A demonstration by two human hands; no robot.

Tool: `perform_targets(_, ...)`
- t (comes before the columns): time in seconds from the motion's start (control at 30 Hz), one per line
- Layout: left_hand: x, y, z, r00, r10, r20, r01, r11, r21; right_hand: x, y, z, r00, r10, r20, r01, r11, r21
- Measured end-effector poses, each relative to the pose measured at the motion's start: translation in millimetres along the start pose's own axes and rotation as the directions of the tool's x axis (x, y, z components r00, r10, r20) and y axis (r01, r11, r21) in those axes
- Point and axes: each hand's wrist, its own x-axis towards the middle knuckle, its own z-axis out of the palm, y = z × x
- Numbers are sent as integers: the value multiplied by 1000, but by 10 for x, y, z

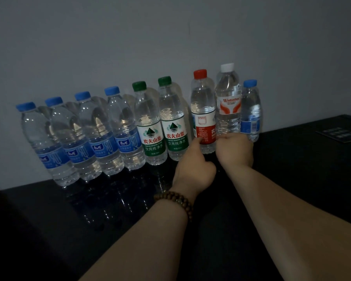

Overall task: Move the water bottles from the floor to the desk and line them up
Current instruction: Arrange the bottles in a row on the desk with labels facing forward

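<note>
- My left hand (193, 167): loose fist, one fingertip nudging the red-capped clear plastic bottle (203, 110) just ahead.
- My right hand (234, 151) wraps the base of the white-capped clear plastic bottle (228, 102) beside it, on the glossy black desk (109, 209).
- Guessing it's the final lineup step: next, snug both toward the green-capped bottles (173, 118) left of my hands.

Wahaha bottle (228, 102) base behind right hand (235, 149)

9 bottles (150, 126) | upright row on desk (49, 220) | caps blue/green/red/white
</note>
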Motion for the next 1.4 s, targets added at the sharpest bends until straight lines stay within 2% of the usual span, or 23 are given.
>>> perform_targets(0.13,27,-20,-12,997,-13,-73,11,999,-32,-26,-22,-9,1000,6,9,-6,1000,-16)
perform_targets(0.27,31,-36,5,1000,-2,-31,1,1000,-17,-51,-62,-30,997,10,76,-9,1000,-21)
perform_targets(0.87,17,-3,-5,999,-21,35,19,999,45,-64,-45,-31,999,-27,35,29,998,-61)
perform_targets(1.1,38,-37,-2,997,17,-77,-18,1000,-9,-37,-43,-31,1000,-6,16,7,999,-54)
perform_targets(1.4,38,-36,9,999,-15,-45,15,1000,1,-49,-49,-28,999,-13,31,14,999,-46)
